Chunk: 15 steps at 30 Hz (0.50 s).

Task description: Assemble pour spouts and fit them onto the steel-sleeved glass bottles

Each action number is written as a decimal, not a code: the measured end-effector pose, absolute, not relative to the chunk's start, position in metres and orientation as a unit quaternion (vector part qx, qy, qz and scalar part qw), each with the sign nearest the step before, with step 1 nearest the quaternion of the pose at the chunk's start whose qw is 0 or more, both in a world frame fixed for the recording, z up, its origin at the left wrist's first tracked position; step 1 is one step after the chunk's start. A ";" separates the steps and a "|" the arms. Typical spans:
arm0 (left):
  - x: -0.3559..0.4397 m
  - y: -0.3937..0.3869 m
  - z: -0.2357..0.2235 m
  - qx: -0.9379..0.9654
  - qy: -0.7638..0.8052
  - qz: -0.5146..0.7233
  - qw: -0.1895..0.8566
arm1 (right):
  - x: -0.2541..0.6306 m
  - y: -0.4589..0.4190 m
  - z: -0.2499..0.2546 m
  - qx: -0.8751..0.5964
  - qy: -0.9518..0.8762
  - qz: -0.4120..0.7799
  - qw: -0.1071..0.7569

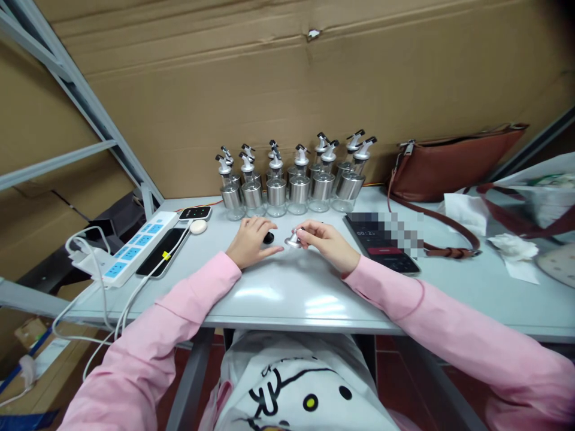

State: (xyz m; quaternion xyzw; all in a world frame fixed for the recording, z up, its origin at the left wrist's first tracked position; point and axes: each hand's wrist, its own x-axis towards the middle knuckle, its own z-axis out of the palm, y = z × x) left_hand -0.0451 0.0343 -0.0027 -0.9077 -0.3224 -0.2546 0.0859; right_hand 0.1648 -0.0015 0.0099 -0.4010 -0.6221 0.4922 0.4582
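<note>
My right hand (pixel 327 241) pinches a silver pourer top (pixel 293 240) with a wide round base, held low over the middle of the table (pixel 274 293). Facing it from the left, my left hand (pixel 254 240) has its thumb and fingers apart, with nothing gripped between them. A small black round part (pixel 268 237) sits just by the left fingers, partly hidden by them. Behind both hands, several glass oil bottles (pixel 276 194) with steel sleeves and silver pourer tops stand upright in two rows.
Left lie a white power strip (pixel 142 246) with cables, a dark phone (pixel 162 254), a small black device (pixel 196 213) and a white round object (pixel 198 227). Rightward are another phone (pixel 381 245), a brown bag (pixel 449 164) and crumpled tissue (pixel 512 246). Cardboard (pixel 251 90) walls the back.
</note>
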 end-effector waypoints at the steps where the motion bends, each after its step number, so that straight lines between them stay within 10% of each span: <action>1: -0.044 0.032 -0.003 -0.914 -0.292 -0.264 0.099 | 0.165 -0.002 0.010 -0.397 -0.623 0.497 0.455; 15: -0.037 0.025 -0.004 -0.933 -0.133 -0.332 0.041 | 0.163 0.000 0.002 -0.338 -0.534 0.639 0.439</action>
